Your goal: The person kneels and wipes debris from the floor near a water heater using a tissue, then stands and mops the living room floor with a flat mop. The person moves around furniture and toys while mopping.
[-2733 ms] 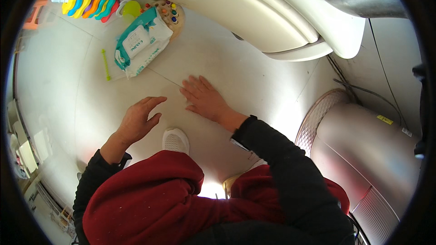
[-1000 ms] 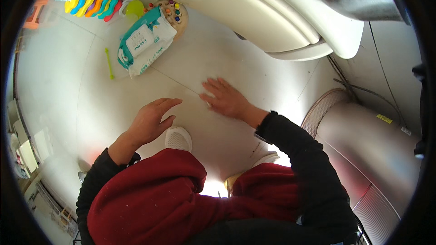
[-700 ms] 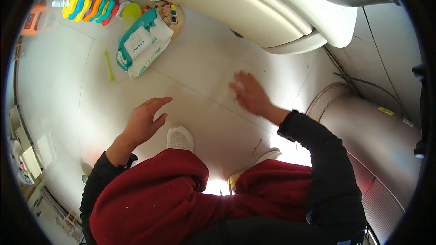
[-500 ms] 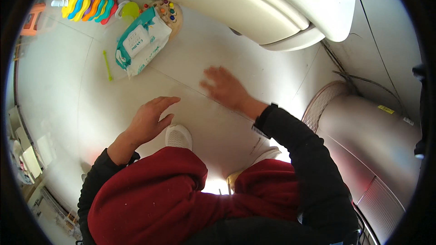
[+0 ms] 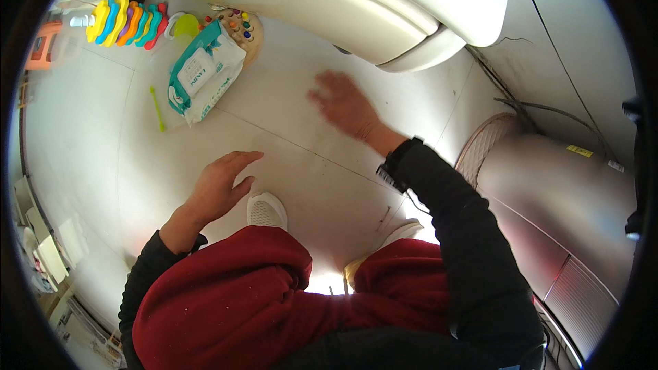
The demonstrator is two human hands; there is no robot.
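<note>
My left hand [image 5: 221,183] hovers above the pale tiled floor [image 5: 288,185], thumb and fingers apart, holding nothing. Farther forward and to the right, my right hand [image 5: 345,105] is stretched out over the floor, its fingertips blurred but spread, also holding nothing. Beyond my left hand lies a white and teal pack of wipes [image 5: 208,75]. A thin lime-green stick [image 5: 158,109] rests left of the pack. Behind the pack, partly covered by it, is a round wooden board with coloured pegs [image 5: 247,31].
A row of wavy coloured rings [image 5: 129,22] lies at the far left, near an orange stool [image 5: 44,46]. A cream curved fixture [image 5: 356,10] spans the far side. On the right stand a metallic cylinder-like body [image 5: 541,185] and a dark cable [image 5: 555,107]. My white shoe [image 5: 266,211] is below.
My right hand has moved a little farther forward, its fingers still spread. The left hand has shifted slightly left relative to the view. The whole view has tilted a little.
</note>
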